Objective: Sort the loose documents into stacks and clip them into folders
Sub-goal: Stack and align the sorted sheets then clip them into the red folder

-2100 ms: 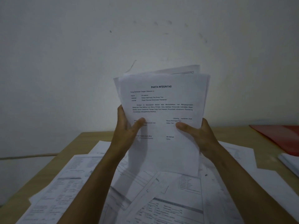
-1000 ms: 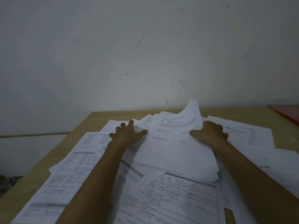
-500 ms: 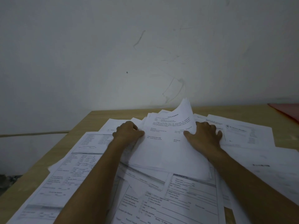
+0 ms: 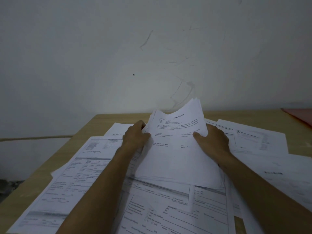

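A stack of white sheets (image 4: 177, 159), its top page headed "PAKTA INTEGRITAS", leans up from the table with its far edge raised and curling. My left hand (image 4: 135, 137) grips the stack's left edge, thumb on the front. My right hand (image 4: 212, 141) grips its right edge the same way. The stack's near end rests on loose printed forms (image 4: 168, 213) spread over the wooden table (image 4: 94, 125). A red folder (image 4: 300, 115) shows at the far right edge, mostly cut off.
More loose documents lie to the left (image 4: 81, 169) and to the right (image 4: 256, 139) of the held stack, overlapping each other. A white wall (image 4: 118, 65) rises directly behind the table. The table's left edge runs diagonally near the papers.
Two seconds ago I held the stack upright in the air. I lowered it onto the spread papers, and since half a second ago its far edge has tilted up a little.
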